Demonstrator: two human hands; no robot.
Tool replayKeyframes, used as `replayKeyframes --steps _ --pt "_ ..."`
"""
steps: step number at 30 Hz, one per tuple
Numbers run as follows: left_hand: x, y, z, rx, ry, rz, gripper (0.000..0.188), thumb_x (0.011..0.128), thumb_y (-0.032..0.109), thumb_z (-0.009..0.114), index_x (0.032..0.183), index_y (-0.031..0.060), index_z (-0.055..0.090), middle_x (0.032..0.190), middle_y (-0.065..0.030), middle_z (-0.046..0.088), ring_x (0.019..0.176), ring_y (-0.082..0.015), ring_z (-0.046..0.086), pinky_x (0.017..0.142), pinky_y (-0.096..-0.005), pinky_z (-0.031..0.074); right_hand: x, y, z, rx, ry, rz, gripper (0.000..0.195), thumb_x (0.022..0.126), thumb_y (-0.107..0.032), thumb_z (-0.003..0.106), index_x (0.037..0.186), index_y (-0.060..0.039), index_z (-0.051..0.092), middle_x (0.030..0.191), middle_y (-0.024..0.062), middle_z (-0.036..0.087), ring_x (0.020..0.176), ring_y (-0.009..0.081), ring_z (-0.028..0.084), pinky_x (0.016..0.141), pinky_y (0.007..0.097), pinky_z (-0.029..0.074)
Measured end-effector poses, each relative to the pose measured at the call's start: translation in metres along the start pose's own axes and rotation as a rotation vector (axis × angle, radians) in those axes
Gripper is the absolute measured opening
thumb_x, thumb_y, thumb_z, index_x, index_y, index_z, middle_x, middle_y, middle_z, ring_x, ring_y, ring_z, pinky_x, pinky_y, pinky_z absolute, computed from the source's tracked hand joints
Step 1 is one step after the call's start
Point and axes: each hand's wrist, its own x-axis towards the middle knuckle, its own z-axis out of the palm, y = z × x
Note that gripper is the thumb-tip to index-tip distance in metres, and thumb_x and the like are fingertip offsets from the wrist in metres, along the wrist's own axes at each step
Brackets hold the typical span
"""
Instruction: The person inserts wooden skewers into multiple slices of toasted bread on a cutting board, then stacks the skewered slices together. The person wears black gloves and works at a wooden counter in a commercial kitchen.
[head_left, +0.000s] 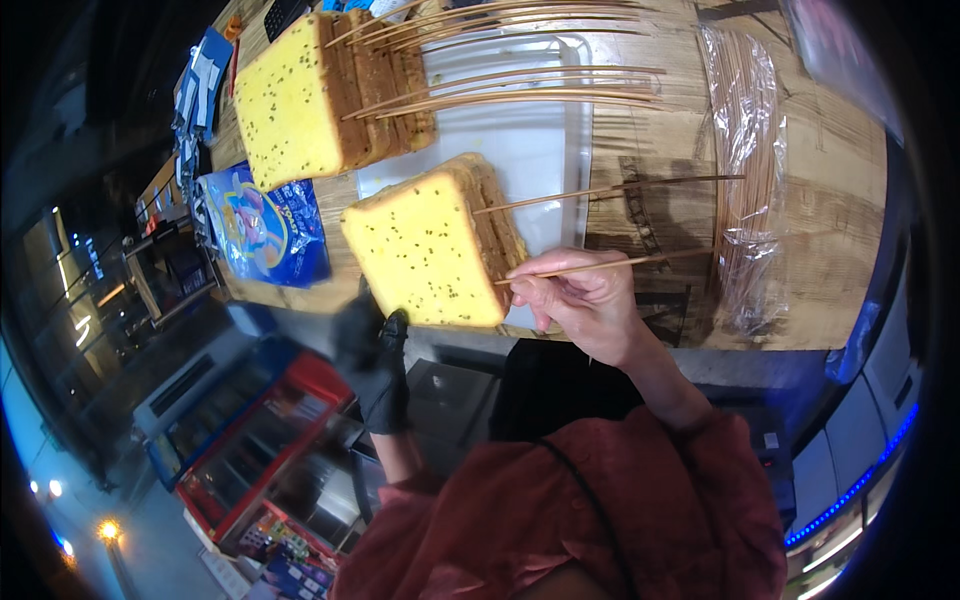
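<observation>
My right hand, bare, pinches a thin wooden skewer whose tip meets the crust side of a stack of thick yellow toast slices. Dark seeds dot the top slice. Another skewer sticks out from the same side, farther from me. My left hand, in a black glove, grips the near left edge of this stack, its thumb on top and its other fingers partly hidden. The stack overlaps a white plastic tray. Farther away, more stacked toast slices hold several skewers pointing right.
A clear plastic pack of skewers lies on the right of the wooden table. At left are a blue toast bag and blue-and-white packets. The table's front edge runs just beyond my body, with a red-framed display case below left.
</observation>
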Motion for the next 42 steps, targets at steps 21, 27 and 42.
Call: replayKeyframes --steps 21,27,42 --pt "-0.010 0.027 0.008 -0.132 -0.090 -0.065 0.053 0.068 -0.010 0.067 0.118 0.0011 0.055 0.092 -0.0044 0.052 0.081 -0.0130 0.050 0.069 -0.0238 0.044 0.009 -0.097 -0.037 -1.331 -0.482 -0.537 0.034 0.061 0.003 0.061 0.095 -0.0010 0.062 0.061 0.0065 0.043 0.051 0.0219 0.047 0.043 0.0336 0.037" --pt "-0.009 0.030 0.008 -0.122 -0.108 -0.064 0.056 0.068 -0.010 0.067 0.121 0.0022 0.053 0.092 -0.0051 0.052 0.081 -0.0135 0.050 0.068 -0.0242 0.044 0.015 -0.092 -0.031 -1.299 -0.531 -0.511 0.035 0.064 0.002 0.062 0.099 -0.0010 0.061 0.063 0.0063 0.044 0.055 0.0219 0.049 0.048 0.0338 0.039" --pt "-0.011 0.028 0.007 -0.226 -0.048 -0.209 0.050 0.069 -0.009 0.068 0.116 0.0030 0.057 0.094 -0.0033 0.057 0.081 -0.0108 0.051 0.069 -0.0231 0.045 0.012 -0.079 -0.015 -1.420 -0.581 -0.498 0.040 0.069 -0.002 0.060 0.109 0.0002 0.056 0.070 0.0058 0.044 0.063 0.0200 0.051 0.058 0.0339 0.043"
